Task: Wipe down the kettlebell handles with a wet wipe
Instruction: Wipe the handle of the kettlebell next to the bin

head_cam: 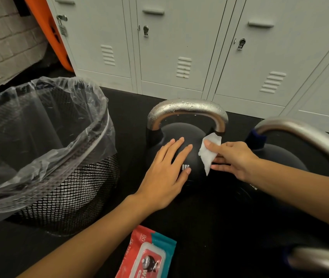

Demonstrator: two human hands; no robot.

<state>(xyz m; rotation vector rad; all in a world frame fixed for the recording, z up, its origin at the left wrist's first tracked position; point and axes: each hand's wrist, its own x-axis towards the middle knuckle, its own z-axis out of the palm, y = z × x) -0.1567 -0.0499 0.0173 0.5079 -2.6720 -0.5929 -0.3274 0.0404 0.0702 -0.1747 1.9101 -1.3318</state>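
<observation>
A black kettlebell [194,135] stands on the dark floor in the middle, its steel handle [187,108] beaded with water drops. My left hand [166,171] lies flat on the bell's front with straight fingers. My right hand [233,159] pinches a white wet wipe [209,151] just below the handle's right leg, close to it. A second kettlebell with a steel handle [304,135] stands to the right, partly behind my right forearm. A third steel handle [320,259] shows blurred at the bottom right.
A black mesh bin [75,189] lined with a clear plastic bag stands at the left. A red and teal wipe pack [149,255] lies on the floor near me. Grey lockers [179,47] line the back, with an orange object [47,31] leaning at the far left.
</observation>
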